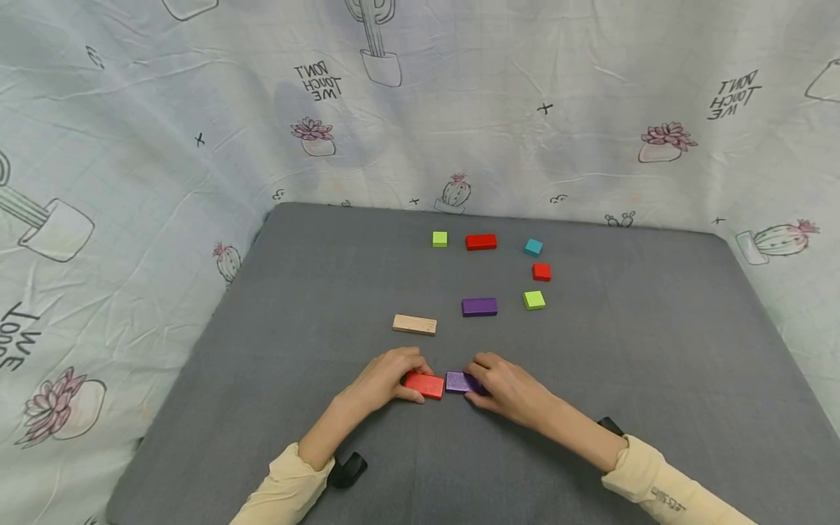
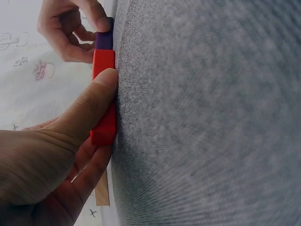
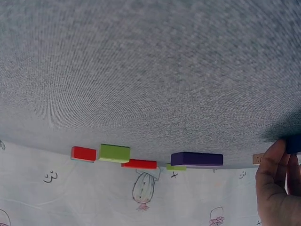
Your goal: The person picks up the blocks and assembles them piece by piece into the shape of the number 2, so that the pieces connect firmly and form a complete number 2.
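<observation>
My left hand [image 1: 391,375] pinches a red block [image 1: 426,386] between thumb and fingers, low on the grey cloth. In the left wrist view the thumb lies along the near side of that red block [image 2: 104,123]. Just to the right, my right hand [image 1: 505,386] grips a purple block [image 1: 459,382] from its right end. The two blocks lie end to end, with a thin gap between them in the head view. In the right wrist view only the fingers of the right hand [image 3: 277,188] and a dark bit of its block show, at the right edge.
Beyond the hands lie a plain wooden block [image 1: 415,325], another purple block [image 1: 480,307] and a lime block [image 1: 534,300]. Further back are a small red block [image 1: 542,272], a teal block [image 1: 534,247], a long red block [image 1: 481,242] and another lime block [image 1: 440,239]. A printed curtain [image 1: 499,146] hangs behind.
</observation>
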Action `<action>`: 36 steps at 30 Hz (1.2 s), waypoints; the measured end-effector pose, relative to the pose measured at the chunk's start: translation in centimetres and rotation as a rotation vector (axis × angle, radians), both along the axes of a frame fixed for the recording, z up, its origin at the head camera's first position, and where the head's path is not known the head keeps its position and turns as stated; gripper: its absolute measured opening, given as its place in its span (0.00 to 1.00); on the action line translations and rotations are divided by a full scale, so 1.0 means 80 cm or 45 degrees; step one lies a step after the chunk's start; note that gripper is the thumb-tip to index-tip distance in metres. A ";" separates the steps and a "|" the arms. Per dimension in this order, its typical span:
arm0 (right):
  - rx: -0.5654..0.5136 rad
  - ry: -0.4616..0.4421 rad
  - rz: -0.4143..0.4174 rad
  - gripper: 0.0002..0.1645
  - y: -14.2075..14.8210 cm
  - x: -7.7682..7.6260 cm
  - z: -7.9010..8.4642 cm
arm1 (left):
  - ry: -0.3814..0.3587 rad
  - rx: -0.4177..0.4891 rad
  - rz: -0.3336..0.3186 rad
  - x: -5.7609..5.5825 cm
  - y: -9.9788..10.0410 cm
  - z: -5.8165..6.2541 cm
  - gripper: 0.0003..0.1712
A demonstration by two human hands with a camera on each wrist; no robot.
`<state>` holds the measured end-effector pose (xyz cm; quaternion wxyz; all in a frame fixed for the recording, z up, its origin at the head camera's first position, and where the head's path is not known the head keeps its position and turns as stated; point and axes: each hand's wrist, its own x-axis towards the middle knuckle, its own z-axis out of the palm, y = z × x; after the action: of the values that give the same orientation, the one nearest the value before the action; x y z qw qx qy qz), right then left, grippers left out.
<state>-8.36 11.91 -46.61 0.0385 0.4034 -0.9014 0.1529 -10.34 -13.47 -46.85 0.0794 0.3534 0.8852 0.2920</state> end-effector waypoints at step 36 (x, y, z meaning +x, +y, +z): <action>-0.084 -0.043 0.123 0.23 -0.034 -0.018 0.001 | 0.011 0.024 -0.019 -0.001 -0.002 -0.002 0.20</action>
<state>-9.78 9.18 -46.52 0.0291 0.4423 -0.8758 0.1909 -10.45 -13.61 -47.02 0.0743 0.3621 0.8800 0.2982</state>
